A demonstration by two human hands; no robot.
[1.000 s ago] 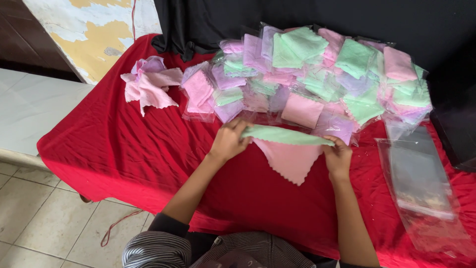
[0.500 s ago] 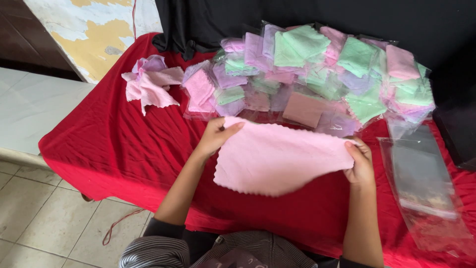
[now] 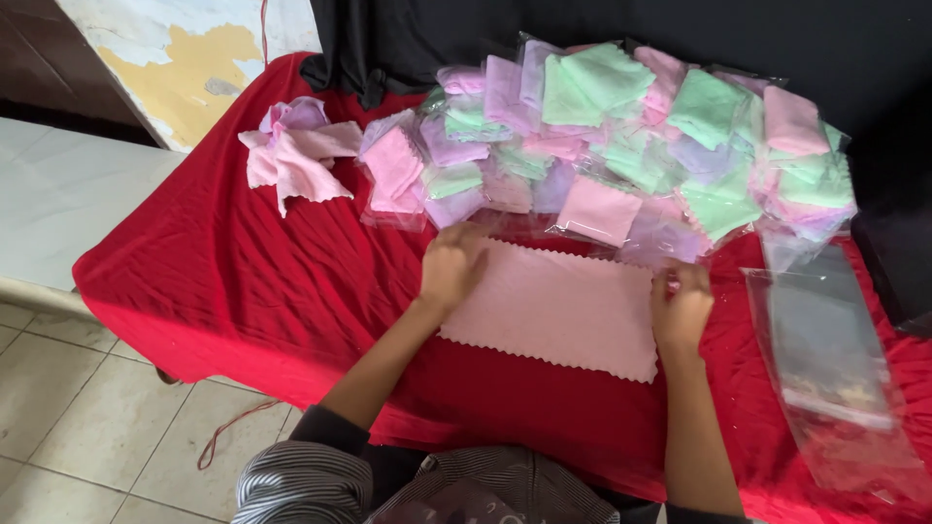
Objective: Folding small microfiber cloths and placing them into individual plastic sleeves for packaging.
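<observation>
Half a second ago the pink cloth (image 3: 558, 309) was lifted and spread in the air between both hands; now it lies flat on the red-covered table (image 3: 243, 281), a wide rectangle with scalloped edges, so the spreading looks finished and the cloth is ready to be folded. The left hand (image 3: 451, 267) presses on its far left corner, fingers curled down onto the fabric, not gripping. The right hand (image 3: 682, 306) rests on the right edge, fingers bent over the border; I cannot tell whether it pinches the cloth or only holds it down.

Beyond the cloth, a heap of clear bags (image 3: 631, 136) holds folded squares in green, pink and lilac. To the far left sits a loose pile of unbagged pink and lilac cloths (image 3: 296, 155). At the right lies 1 stack of empty clear sleeves (image 3: 825, 359), long and narrow.
</observation>
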